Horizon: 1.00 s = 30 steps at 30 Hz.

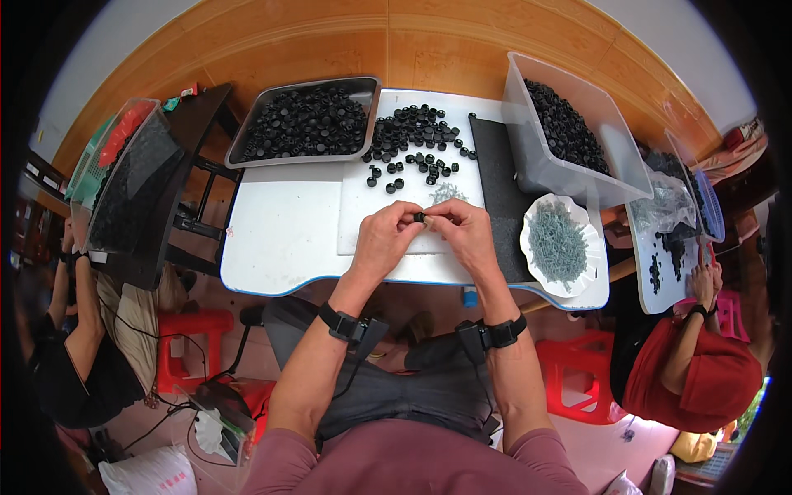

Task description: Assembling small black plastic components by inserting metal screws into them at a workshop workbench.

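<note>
My left hand pinches a small round black cap between thumb and fingertips, just above the front of a white board. Close against it, my right hand is closed, its thumb and finger pressed together at the cap's side. Whatever is between those right fingertips is too small to make out. Just beyond my fingers lies a small heap of thin grey-green pieces. Farther back on the board, many loose black caps are scattered.
Black caps fill a metal tray at the back left and a clear plastic bin at the back right. A white scalloped dish of grey-green pieces stands right, beside a dark mat. People sit at tables on both sides, near red stools.
</note>
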### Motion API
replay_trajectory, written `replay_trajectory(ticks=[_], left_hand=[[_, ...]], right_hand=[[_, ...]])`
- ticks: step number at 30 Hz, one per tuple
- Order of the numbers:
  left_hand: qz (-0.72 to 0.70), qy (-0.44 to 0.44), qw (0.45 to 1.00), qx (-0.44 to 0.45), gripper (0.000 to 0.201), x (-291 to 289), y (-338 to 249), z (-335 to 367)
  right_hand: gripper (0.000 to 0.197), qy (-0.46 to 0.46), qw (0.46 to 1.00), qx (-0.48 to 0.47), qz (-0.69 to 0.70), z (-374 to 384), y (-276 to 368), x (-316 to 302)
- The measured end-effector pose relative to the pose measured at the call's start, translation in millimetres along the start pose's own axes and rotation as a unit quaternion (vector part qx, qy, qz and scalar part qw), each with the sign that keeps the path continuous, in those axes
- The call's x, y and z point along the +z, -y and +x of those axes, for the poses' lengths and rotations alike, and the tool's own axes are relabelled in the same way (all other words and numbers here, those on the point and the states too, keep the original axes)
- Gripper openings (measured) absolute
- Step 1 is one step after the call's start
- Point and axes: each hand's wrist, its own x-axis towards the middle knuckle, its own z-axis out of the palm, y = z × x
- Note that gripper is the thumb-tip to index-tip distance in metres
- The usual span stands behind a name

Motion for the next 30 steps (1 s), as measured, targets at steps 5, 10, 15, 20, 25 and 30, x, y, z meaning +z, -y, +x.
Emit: replay_trajectory(ticks=[5, 10, 15, 20, 25, 30], left_hand=[[0.018, 0.005, 1.000, 0.011, 0.026, -1, 0, 0], [0.013, 0.012, 1.000, 0.005, 0.027, -3, 0, 0], [-0.001, 0.028, 1.000, -0.014, 0.027, -5, -1, 1], [-0.030, 0.066, 0.996, -0.053, 0.030, -14, -1, 3], [-0.089, 0.090, 0.988, -0.088, 0.034, -19, -1, 5], [-0.138, 0.111, 0.978, -0.111, 0.034, -21, 1, 8]], right_hand=[[0.011, -0.005, 1.000, -0.028, -0.002, -3, -5, 3], [0.012, 0.015, 0.999, -0.036, 0.028, -1, -8, 1], [0.011, 0.023, 0.999, -0.024, 0.043, 0, -11, 1], [0.011, 0.021, 0.999, -0.025, 0.036, -1, -9, 3], [0.012, 0.023, 0.999, -0.026, 0.020, -1, -9, 3], [0.015, 0.025, 0.996, -0.080, -0.002, -4, -11, 4]])
